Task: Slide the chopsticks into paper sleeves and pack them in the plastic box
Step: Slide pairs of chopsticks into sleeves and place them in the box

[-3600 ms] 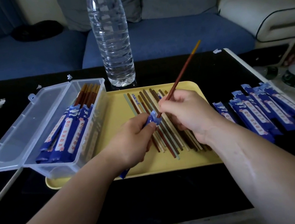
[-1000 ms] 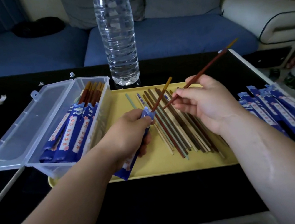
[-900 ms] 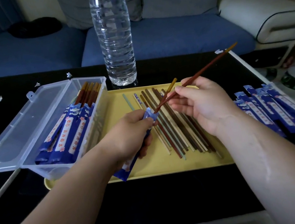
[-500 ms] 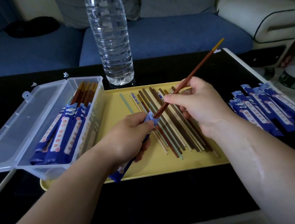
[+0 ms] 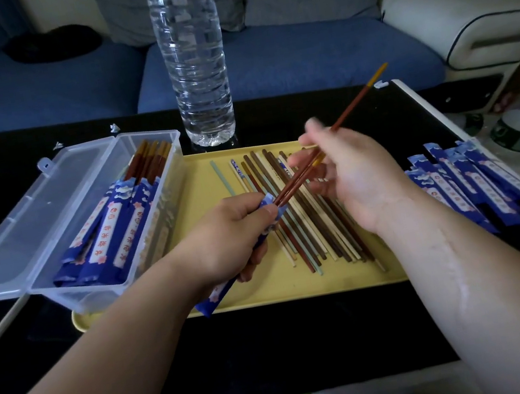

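My left hand (image 5: 224, 237) grips a blue paper sleeve (image 5: 219, 293) over the yellow tray (image 5: 204, 178). Two red-brown chopsticks stick out of the sleeve's mouth: a short stub with a yellow tip (image 5: 316, 162) and a long chopstick (image 5: 356, 100) slanting up to the right. My right hand (image 5: 362, 179) is at the long chopstick, which passes between thumb and raised, blurred forefinger; the fingers are spread, with no firm pinch visible. Several loose chopsticks (image 5: 320, 235) lie on the tray. The clear plastic box (image 5: 167, 226) at left holds several sleeved pairs (image 5: 114, 241).
A pile of blue sleeves (image 5: 476, 184) lies on the black table at right. A tall water bottle (image 5: 192, 56) stands just behind the tray. The box's open lid (image 5: 24, 215) lies flat to the left. A blue sofa is beyond the table.
My right hand brought a second chopstick to the sleeve's mouth beside the first one. Since half a second ago its fingers have loosened and the forefinger has lifted. My left hand has stayed in place.
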